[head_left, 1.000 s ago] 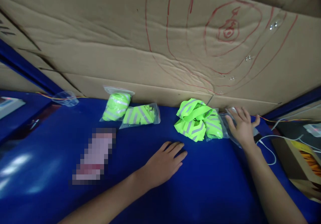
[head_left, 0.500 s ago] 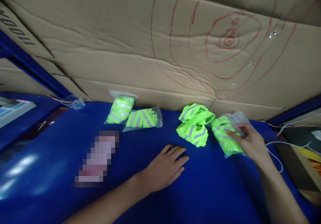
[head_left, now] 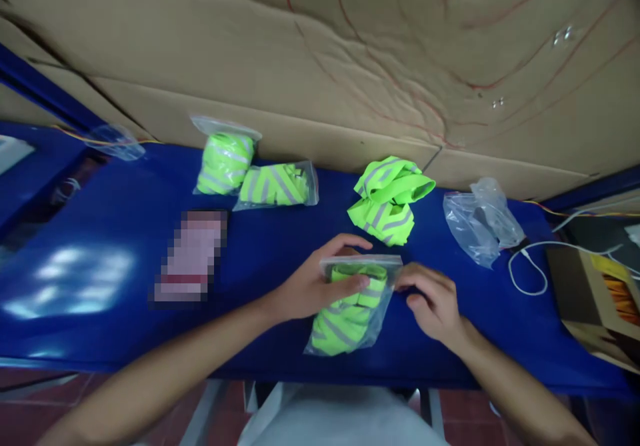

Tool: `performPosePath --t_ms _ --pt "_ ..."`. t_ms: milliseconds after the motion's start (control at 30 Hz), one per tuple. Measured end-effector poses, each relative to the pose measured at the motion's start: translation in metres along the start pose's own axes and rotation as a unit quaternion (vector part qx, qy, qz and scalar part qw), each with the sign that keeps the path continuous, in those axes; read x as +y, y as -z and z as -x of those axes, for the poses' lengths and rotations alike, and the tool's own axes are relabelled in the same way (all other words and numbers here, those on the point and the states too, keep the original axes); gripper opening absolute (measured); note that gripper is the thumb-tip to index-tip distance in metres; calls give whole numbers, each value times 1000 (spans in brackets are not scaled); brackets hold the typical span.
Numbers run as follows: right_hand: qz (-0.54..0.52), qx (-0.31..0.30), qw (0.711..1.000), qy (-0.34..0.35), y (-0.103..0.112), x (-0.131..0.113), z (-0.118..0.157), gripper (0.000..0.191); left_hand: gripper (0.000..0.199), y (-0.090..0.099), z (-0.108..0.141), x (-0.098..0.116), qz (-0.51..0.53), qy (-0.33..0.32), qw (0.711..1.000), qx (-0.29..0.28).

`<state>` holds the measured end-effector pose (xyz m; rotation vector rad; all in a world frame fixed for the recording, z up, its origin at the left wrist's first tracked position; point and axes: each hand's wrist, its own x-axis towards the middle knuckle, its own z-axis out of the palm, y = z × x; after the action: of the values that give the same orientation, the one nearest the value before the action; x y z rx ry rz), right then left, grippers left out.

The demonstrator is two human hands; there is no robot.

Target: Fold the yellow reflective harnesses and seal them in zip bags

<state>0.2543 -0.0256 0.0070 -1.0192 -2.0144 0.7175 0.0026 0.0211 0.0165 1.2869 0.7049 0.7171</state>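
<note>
My left hand point(head_left: 320, 279) grips a clear zip bag point(head_left: 377, 309) with a folded neon-yellow reflective vest point(head_left: 345, 319) inside, the thumb across its front and the fingers behind. At the bag's upper right edge is my right hand point(head_left: 433, 299), its fingers curled in against the plastic and partly hidden from me. Beyond them lies a loose, crumpled bundle of neon-yellow reflective fabric point(head_left: 387, 199) without a bag. Two more bagged bundles, one rounded point(head_left: 225, 163) and one flatter point(head_left: 277, 185), rest along the back to the left.
Crumpled clear bags point(head_left: 480, 223) lie at the right rear beside a white cable point(head_left: 530, 293). A pixelated pinkish item point(head_left: 193, 253) is on the blue table point(head_left: 125, 233). Cardboard point(head_left: 225, 46) walls the back. An open carton point(head_left: 600, 313) stands at the right edge.
The bagged vest has come from the right rear to the front centre, into my left hand. My right hand has followed toward the middle. The view has tilted down.
</note>
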Motion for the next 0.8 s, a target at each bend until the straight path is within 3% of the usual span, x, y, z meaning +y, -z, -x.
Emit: performPosePath --t_ms 100,167,300,400,433,500,533,600,667,700,800 --pt "-45 51 991 -116 1 -2 -1 15 61 7 -2 2 27 34 999 -11" --pt "-37 45 987 -147 0 -5 -5 21 73 12 -4 1 34 73 995 -54" --pt "-110 -76 977 -165 -3 -9 -13 24 87 16 -8 -6 4 161 977 -141" --pt "-193 -126 942 -243 -6 -6 -14 25 78 14 -11 -9 -66 164 976 -125" --pt "-220 -116 928 -279 -7 -4 -14 27 69 14 -10 -8 -98 137 981 -91" --pt "-281 -65 894 -344 -6 -2 -16 33 43 11 -5 -3 -180 32 983 33" --pt "-313 -33 874 -370 -4 -1 -18 36 30 9 0 1 -234 -47 966 101" --pt "-368 36 838 -401 1 -2 -21 39 16 4 14 9 -349 -243 887 179" --pt "-407 69 820 -396 5 -4 -22 38 11 -5 27 14 -439 -424 780 135" --pt "-419 65 821 -384 6 -4 -21 37 9 -10 32 14 -472 -459 747 91" --pt "-422 15 846 -325 4 -5 -15 31 7 -25 35 7 -532 -438 723 47"
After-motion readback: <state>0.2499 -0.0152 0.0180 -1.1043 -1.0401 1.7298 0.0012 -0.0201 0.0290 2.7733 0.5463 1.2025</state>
